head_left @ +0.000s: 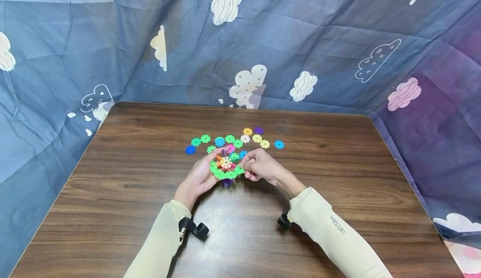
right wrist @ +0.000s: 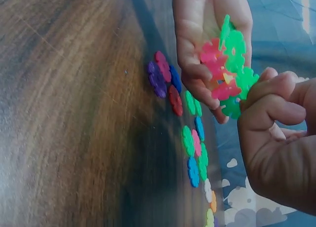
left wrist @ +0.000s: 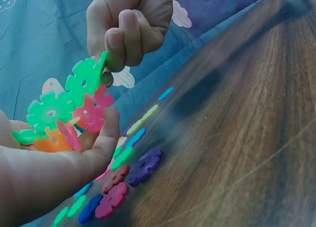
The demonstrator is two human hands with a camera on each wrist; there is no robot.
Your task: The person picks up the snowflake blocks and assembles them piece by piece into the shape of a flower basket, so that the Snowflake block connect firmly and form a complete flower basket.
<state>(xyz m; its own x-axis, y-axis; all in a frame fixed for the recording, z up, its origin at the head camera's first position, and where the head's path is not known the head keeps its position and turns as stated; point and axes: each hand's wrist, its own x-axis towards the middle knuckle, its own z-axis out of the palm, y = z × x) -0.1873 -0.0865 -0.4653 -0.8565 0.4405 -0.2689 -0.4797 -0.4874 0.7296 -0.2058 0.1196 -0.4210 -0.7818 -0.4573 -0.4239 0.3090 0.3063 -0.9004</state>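
Observation:
My left hand (head_left: 199,177) holds a joined piece of plastic snowflake discs (head_left: 226,163), its palm under the piece and the thumb against its side. Green discs form the piece's outer arc, around pink, orange and cream discs standing on edge. My right hand (head_left: 264,167) pinches a green snowflake disc (left wrist: 102,64) at the right end of that arc between thumb and index finger. This disc touches the neighbouring green disc (left wrist: 84,82); how deep their slots sit together cannot be seen. In the right wrist view, right-hand fingers (right wrist: 269,106) partly cover the pinched disc.
Loose snowflake discs lie flat beyond the hands on the wooden table (head_left: 323,186), among them a dark blue disc (head_left: 190,150), an orange disc (head_left: 247,131) and a light blue disc (head_left: 279,144). A purple disc (left wrist: 144,167) lies below the held piece. Cloud-print cloth (head_left: 195,52) hangs behind the table.

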